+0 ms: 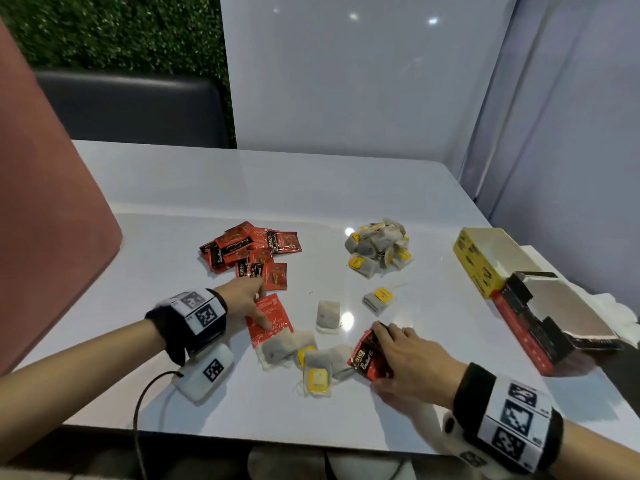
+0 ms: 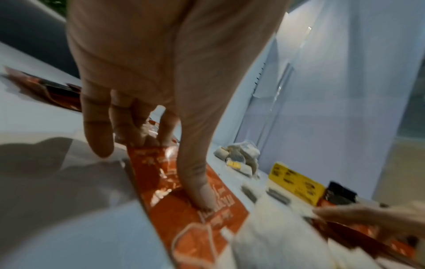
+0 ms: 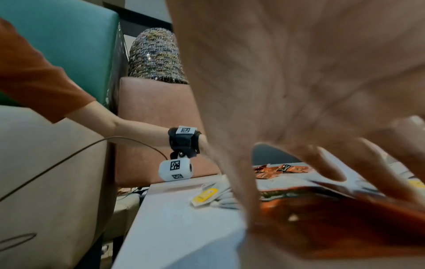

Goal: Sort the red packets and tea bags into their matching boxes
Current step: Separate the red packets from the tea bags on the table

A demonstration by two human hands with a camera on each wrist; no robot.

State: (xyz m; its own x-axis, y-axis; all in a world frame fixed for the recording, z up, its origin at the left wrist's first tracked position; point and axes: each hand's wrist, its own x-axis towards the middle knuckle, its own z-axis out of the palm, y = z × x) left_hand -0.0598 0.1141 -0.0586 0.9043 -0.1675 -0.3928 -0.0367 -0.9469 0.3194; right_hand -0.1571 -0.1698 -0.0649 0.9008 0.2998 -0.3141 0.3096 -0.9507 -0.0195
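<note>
Barely begun: both boxes (image 1: 512, 292) look empty, both heaps unsorted left of them. Left grip (image 1: 246, 299) presses a red packet (image 1: 268, 320) flat-fingered; right grip (image 1: 408, 362) clutches a dark-red packet (image 1: 367, 355).

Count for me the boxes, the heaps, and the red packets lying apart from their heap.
Boxes: 2 (yellow box, red box)
Heaps: 2 (red-packet heap, tea-bag heap)
Loose red packets: 2 (left packet, right packet)
Total: 6

A glossy white table (image 1: 207, 188) meets pale partition walls (image 1: 346, 81).
</note>
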